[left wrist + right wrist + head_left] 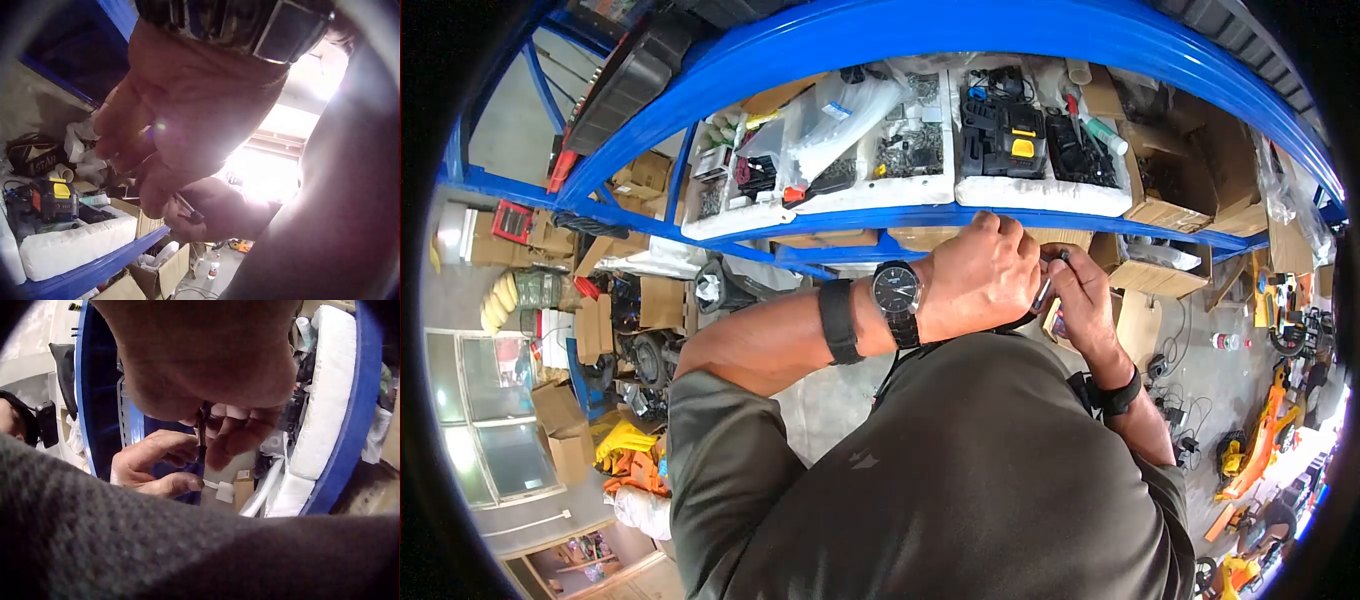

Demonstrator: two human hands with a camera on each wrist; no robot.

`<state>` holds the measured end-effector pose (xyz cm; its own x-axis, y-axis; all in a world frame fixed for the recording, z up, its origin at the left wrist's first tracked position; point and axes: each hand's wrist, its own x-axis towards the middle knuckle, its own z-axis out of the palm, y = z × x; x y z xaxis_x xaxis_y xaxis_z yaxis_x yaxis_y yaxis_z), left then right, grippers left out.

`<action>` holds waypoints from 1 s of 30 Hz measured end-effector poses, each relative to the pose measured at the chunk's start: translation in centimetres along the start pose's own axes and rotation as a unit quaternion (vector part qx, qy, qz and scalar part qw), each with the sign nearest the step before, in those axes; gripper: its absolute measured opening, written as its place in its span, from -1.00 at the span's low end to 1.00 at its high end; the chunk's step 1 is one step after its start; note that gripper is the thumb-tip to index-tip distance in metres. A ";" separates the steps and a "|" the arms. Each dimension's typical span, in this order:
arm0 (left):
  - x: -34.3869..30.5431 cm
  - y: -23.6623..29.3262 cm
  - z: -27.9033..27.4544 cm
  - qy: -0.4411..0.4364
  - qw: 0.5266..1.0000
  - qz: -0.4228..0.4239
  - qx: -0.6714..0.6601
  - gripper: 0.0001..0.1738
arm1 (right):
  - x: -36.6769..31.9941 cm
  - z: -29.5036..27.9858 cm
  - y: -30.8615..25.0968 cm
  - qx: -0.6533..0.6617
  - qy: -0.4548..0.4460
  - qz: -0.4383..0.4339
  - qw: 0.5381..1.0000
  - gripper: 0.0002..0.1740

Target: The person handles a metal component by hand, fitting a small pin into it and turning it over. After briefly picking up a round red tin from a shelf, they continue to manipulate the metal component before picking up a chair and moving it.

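In the head view my right hand (1082, 295) pinches a slender pen-like rod (1043, 293) with a silvery shaft. The rod's dark end (197, 217) shows at the right fingers in the left wrist view. Bent over from the other side, my left hand (980, 275) has curled fingers close against the right hand. Seen from the right wrist, the rod (201, 434) hangs down from the right fingers, and the left thumb (178, 484) is right at its lower end. I cannot tell whether the left fingers grip it.
A blue shelf beam (850, 218) runs before me, carrying white foam trays (1040, 195) of small parts. A black-and-yellow battery charger (1005, 140) sits in one. Cardboard boxes (1165, 210) stand at right, with a bottle (1228, 342) and cables (1175, 345) on the floor.
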<state>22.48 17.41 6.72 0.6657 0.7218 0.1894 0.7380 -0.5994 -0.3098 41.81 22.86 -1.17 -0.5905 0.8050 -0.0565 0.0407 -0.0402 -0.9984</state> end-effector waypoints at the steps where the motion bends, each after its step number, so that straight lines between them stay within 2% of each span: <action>1: 0.0 -0.1 0.1 0.007 1.000 0.002 0.005 -0.82 | 0.0 0.0 0.0 -0.001 -0.003 0.005 1.000 -0.70; 9: -0.2 -0.2 0.1 0.008 1.000 -0.005 0.001 -0.76 | 0.0 0.5 0.0 0.007 -0.014 0.026 1.000 -0.73; 10: -0.2 -0.3 0.3 -0.002 1.000 -0.008 -0.005 -0.72 | 0.3 0.5 0.7 0.012 -0.024 0.003 1.000 -0.75; 12: -0.1 -0.2 0.6 -0.024 0.997 -0.057 -0.054 -0.70 | -0.2 0.4 0.0 0.015 -0.041 0.028 0.999 -0.75; 13: -0.3 -0.3 0.7 0.004 0.997 -0.062 -0.045 -0.68 | -0.4 0.5 -1.2 0.021 -0.058 0.046 0.997 -0.72; 14: -0.4 -0.3 0.4 0.009 0.991 -0.086 -0.101 -0.62 | -0.5 0.2 -1.5 0.039 -0.091 0.045 0.994 -0.71; 17: -1.3 -0.1 1.0 -0.018 0.947 -0.157 -0.280 -0.61 | -0.5 -0.3 -0.6 0.038 -0.141 0.044 0.988 -0.67; 20: -2.2 0.4 2.5 -0.018 0.897 -0.216 -0.385 -0.56 | -0.4 -0.1 -0.4 0.062 -0.145 0.021 0.987 -0.73; 23: -2.3 0.6 2.5 -0.034 0.841 -0.267 -0.470 -0.62 | -0.2 -0.2 -0.2 0.045 -0.164 0.009 0.985 -0.75; 24: -2.3 0.5 2.4 -0.024 0.847 -0.262 -0.461 -0.63 | 0.0 -0.2 0.0 0.035 -0.163 0.010 0.986 -0.79; 27: -2.4 0.5 2.1 0.001 0.864 -0.262 -0.429 -0.67 | 0.1 -0.5 0.0 0.035 -0.165 0.022 0.985 -0.72; 30: -2.5 0.9 2.1 0.044 0.877 -0.276 -0.390 -0.68 | 0.1 -0.4 -0.1 0.058 -0.142 0.024 0.988 -0.79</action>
<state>21.26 15.78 4.04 0.1630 0.9679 0.1911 0.7789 -0.2451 0.5773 42.10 23.16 -1.09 -0.7928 0.6031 -0.0877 -0.0083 -0.1546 -0.9879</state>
